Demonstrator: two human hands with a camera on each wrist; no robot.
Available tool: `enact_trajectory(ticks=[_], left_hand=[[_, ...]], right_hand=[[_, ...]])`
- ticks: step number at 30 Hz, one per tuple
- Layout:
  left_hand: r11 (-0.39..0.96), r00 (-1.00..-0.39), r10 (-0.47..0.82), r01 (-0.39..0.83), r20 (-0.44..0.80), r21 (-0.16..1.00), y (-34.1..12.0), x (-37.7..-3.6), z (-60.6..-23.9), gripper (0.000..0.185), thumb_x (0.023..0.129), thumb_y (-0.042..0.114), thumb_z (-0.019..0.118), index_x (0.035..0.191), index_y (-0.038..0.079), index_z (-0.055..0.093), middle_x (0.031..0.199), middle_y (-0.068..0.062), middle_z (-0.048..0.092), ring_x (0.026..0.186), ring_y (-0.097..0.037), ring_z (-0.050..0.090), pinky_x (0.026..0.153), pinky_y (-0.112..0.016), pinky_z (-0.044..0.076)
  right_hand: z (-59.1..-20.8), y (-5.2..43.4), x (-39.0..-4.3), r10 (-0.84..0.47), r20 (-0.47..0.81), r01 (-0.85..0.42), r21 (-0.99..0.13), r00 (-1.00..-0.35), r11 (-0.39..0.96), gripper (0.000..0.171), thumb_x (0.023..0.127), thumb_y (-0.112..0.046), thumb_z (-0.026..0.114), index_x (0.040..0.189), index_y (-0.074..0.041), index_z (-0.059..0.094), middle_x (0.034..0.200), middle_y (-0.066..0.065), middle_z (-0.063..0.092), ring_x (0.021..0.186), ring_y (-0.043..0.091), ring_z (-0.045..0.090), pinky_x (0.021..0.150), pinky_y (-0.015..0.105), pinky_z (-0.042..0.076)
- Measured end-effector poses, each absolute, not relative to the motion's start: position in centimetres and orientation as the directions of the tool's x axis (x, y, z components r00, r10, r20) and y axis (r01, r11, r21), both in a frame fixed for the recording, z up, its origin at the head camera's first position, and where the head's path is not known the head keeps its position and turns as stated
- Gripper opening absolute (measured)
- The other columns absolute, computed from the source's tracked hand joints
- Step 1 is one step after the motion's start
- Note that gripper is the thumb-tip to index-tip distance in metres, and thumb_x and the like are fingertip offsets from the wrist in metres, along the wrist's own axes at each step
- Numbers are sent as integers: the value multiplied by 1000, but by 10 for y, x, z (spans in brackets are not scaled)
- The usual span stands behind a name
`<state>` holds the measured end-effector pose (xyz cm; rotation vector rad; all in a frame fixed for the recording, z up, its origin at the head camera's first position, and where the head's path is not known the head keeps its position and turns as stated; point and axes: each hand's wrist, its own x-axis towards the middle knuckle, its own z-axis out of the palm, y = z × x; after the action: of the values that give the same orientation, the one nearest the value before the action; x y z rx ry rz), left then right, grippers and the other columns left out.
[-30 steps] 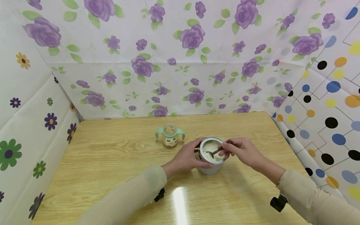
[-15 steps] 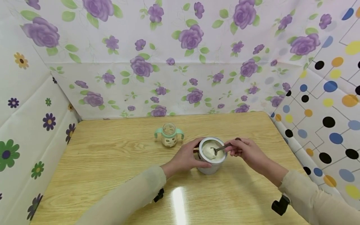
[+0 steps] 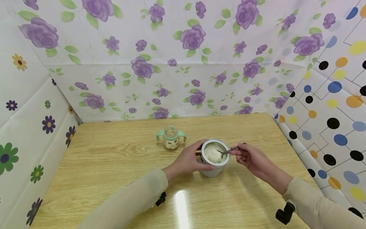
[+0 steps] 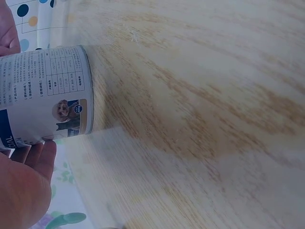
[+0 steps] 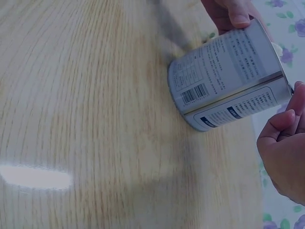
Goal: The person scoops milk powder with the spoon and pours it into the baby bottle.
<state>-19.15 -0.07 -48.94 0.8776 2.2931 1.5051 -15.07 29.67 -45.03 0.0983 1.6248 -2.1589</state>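
While the left hand [image 3: 186, 160] grips the side of the can [image 3: 212, 172], the can itself hides most of its fingers in the head view. The right hand [image 3: 254, 159] pinches the handle of a spoon [image 3: 229, 151], whose bowl is hard to make out against the pale powder [image 3: 213, 153] inside. The can stands on the table [image 3: 114, 178] near a two-handled bottle [image 3: 171, 142]; the left wrist view cuts off its top.

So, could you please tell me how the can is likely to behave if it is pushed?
The can is probably stiff, since its wall looks undented under the left hand. The pale contents likely give it some weight. With its top open, it might spill if tipped.
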Motion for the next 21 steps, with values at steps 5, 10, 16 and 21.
enact_trajectory(ticks=[5,10,16,21], left_hand=[[276,-785,611,333,103,902,-1,-192,-489,100,77,36,100,161,29,46,150,8,59,136,-15,59,111,-34,52],[278,-787,610,327,97,903,-1,-191,-489,100,77,37,100,161,29,46,150,9,59,136,-15,59,112,-36,52],[277,-785,612,328,97,903,-1,-191,-488,100,78,37,99,161,29,45,151,8,58,136,-15,59,111,-34,52],[275,-783,613,338,106,900,-1,-191,-489,100,77,38,99,161,29,46,149,10,59,135,-14,60,110,-32,53]], right_hand=[[-451,296,-150,-277,-316,383,-893,-908,-238,36,118,-22,43,122,-2,71,99,0,80,82,5,67,76,20,57],[-451,295,-149,-267,-309,379,-885,-913,-271,33,117,-20,44,122,-2,72,98,1,79,82,6,67,79,20,58],[-451,294,-148,-273,-291,367,-883,-917,-292,33,117,-19,44,126,2,69,99,1,79,84,7,67,80,21,58],[-452,295,-147,-269,-280,352,-896,-921,-272,33,117,-19,44,127,2,67,100,1,79,85,7,67,81,21,58]])
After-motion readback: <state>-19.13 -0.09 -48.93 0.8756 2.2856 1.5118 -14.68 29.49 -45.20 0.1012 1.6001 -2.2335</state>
